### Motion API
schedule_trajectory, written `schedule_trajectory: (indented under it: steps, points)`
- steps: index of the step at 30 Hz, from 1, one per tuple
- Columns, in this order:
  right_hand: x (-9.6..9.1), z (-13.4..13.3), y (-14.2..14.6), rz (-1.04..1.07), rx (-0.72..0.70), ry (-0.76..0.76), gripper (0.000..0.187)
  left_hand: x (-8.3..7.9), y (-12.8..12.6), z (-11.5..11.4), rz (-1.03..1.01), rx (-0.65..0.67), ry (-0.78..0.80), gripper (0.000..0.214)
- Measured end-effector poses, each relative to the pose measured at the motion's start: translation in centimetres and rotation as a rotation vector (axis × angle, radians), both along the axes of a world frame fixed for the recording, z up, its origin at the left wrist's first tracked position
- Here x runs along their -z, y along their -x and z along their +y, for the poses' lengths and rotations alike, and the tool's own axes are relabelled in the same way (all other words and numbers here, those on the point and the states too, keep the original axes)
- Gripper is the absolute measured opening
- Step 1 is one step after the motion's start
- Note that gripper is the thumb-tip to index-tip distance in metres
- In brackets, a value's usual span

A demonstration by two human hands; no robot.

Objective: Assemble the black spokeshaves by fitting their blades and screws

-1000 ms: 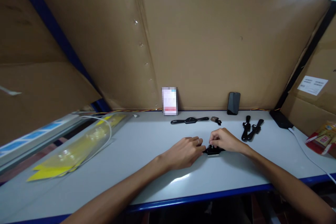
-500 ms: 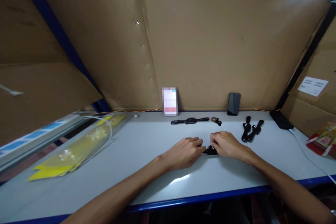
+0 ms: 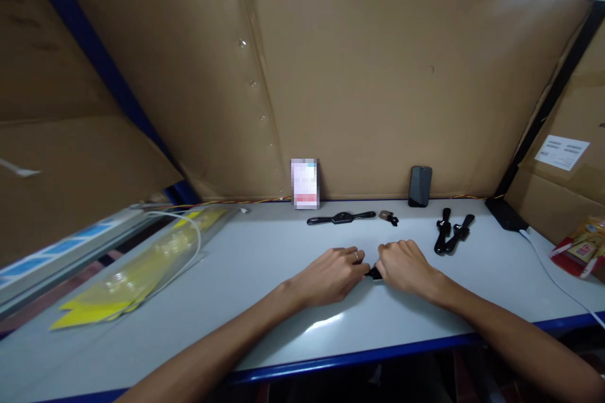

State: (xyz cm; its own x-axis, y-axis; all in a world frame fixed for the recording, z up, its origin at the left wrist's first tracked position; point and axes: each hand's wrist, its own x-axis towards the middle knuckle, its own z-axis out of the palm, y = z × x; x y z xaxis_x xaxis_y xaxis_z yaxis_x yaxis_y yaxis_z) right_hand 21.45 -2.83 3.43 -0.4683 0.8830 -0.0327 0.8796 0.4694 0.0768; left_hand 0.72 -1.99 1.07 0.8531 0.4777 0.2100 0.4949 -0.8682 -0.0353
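Note:
Both hands meet over a black spokeshave (image 3: pixel 376 274) low on the table, mostly hidden under my fingers. My left hand (image 3: pixel 333 274), with a ring on one finger, is closed on its left end. Curled round the right part is my right hand (image 3: pixel 407 267), its fingertips out of sight. Just behind them lies another black spokeshave (image 3: pixel 342 218), flat, with its two handles pointing left and right. Beside that sit small brown and black metal parts (image 3: pixel 389 218). Two more black spokeshaves (image 3: pixel 452 233) rest close together to the right of my right hand.
A lit screen (image 3: pixel 305 184) and a dark phone (image 3: pixel 420 186) lean against the cardboard back wall (image 3: pixel 350 75). Yellow items in clear plastic (image 3: pixel 137 271) and a white cable lie left. At right are a black box (image 3: pixel 507 215) with a white cable and a red packet (image 3: pixel 581 249).
My right hand has shifted slightly down and its fingers have wrapped further over the spokeshave, covering more of it. My left hand stays in about the same place.

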Motion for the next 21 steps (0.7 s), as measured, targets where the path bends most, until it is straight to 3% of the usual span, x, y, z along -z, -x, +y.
schedule_trajectory:
  steps: [3,6,11,14,17,21]
  points:
    - [-0.6,0.6,-0.9,0.062,0.003,0.013,0.029,0.0,0.0,0.0,-0.017,0.001,0.008,0.019]
    - [-1.1,1.5,-2.2,0.262,-0.044,0.038,0.026,0.0,0.0,0.0,0.001,-0.008,0.006,0.018]
    - [-0.2,2.8,-2.8,0.58,-0.156,0.309,0.017,0.1,0.0,0.0,0.038,-0.024,0.0,0.014]
    - [0.5,3.3,-2.5,0.693,-0.13,0.421,0.018,0.1,0.0,0.1,0.024,-0.019,-0.01,0.016]
    - [0.4,3.3,-2.4,0.652,-0.069,0.381,0.011,0.0,0.0,0.0,0.009,-0.014,-0.01,0.02]
    - [0.0,2.3,-2.1,0.364,-0.048,0.168,0.014,0.0,0.0,0.1,-0.013,-0.004,0.002,0.021]
